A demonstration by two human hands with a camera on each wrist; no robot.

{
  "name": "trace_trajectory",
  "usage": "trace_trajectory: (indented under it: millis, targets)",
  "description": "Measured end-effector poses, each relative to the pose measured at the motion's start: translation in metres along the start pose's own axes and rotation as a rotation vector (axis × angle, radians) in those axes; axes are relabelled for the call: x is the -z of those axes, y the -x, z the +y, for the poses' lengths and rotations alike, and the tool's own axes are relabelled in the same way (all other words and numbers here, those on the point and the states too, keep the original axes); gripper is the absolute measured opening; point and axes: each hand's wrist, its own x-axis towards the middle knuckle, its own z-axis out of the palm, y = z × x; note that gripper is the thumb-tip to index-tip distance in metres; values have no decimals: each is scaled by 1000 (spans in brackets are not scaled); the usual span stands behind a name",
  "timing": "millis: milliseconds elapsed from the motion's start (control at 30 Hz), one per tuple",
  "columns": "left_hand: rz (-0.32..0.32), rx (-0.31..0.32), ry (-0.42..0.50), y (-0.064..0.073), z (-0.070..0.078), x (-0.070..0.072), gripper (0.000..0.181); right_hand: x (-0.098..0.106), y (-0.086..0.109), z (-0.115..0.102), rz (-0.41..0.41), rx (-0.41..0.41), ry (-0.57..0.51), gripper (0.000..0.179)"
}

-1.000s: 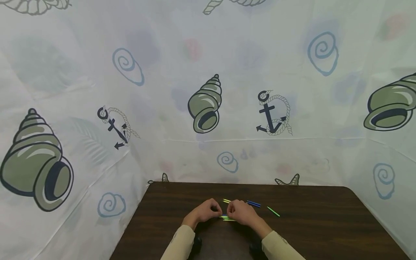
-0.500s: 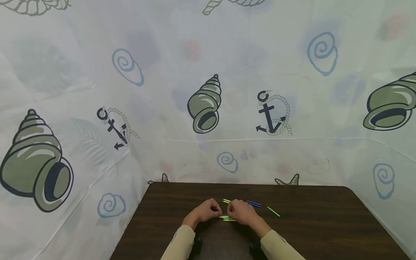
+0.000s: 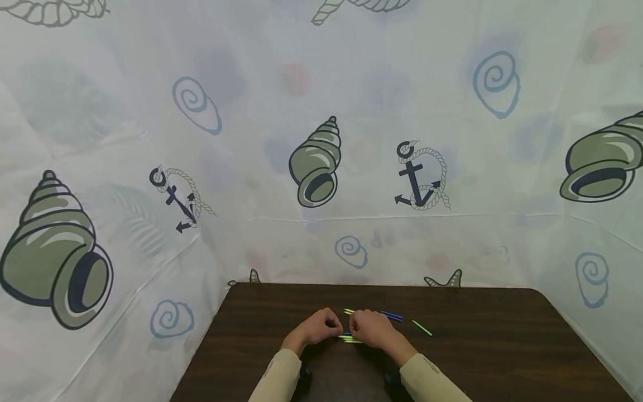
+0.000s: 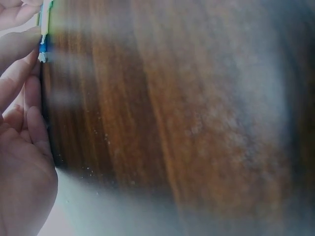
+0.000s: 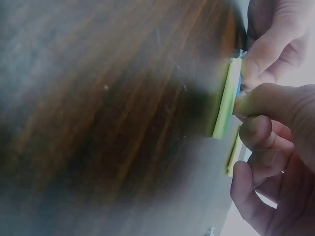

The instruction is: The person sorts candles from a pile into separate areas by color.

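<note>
Close together over the near middle of the table, my left hand [image 3: 316,326] and right hand [image 3: 373,328] pinch a thin blue stick [image 3: 346,334] between fingertips and thumbs. Yellow-green sticks [image 3: 351,340] lie just in front of it, partly covered by the right hand. In the left wrist view, the blue stick's end [image 4: 43,47] shows at the left hand's [image 4: 22,172] fingertips. From the right wrist, a yellow-green stick [image 5: 226,101] hides most of the blue one, and the right hand's [image 5: 290,123] thumb is right beside it, with other fingers curled.
Beyond the hands, yellow sticks [image 3: 349,311] and blue sticks [image 3: 392,316] lie on the dark wood table [image 3: 482,346]. A single green stick [image 3: 422,328] lies farther right. A white cloth [image 3: 251,167] printed with shells and anchors hangs behind and at both sides.
The right hand has shifted very slightly left, closer to the left hand. The left hand and the loose sticks stay essentially where they were.
</note>
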Motion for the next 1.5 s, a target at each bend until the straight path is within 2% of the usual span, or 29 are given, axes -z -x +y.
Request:
trace_trajectory:
  millis: [167, 400, 667, 833, 1067, 1233, 1267, 1367, 1467, 1500]
  targets:
    - [-3, -35, 1, 1, 3, 1, 9, 0, -4, 1, -28, 28, 26, 30]
    - [-12, -51, -17, -4, -1, 0, 10, -1, -6, 4, -41, 49, 46, 32]
    - [7, -2, 35, -3, 3, -4, 6, -2, -3, 13, -50, 88, 31, 27]
    - [1, -10, 44, -2, 0, -3, 9, 0, 0, 16, -54, 99, 5, 26]
    - [-2, -59, -16, -4, -7, 4, 16, 8, 9, 18, -22, 54, 6, 8]
    - [-5, -107, -16, -4, -10, 4, 19, 15, 16, 22, 17, 36, 9, 6]
    - [3, -137, -27, -6, -14, 2, 21, 15, 17, 23, 25, 32, 8, 6]
    - [-1, -171, -7, -4, -14, 0, 21, 17, 21, 28, 48, 19, -2, 6]
    - [-25, -164, 22, -3, -12, -2, 18, 19, 27, 36, 65, 0, -12, 7]
    - [-38, -145, 37, 0, -6, -2, 16, 20, 29, 39, 70, -7, -17, 8]
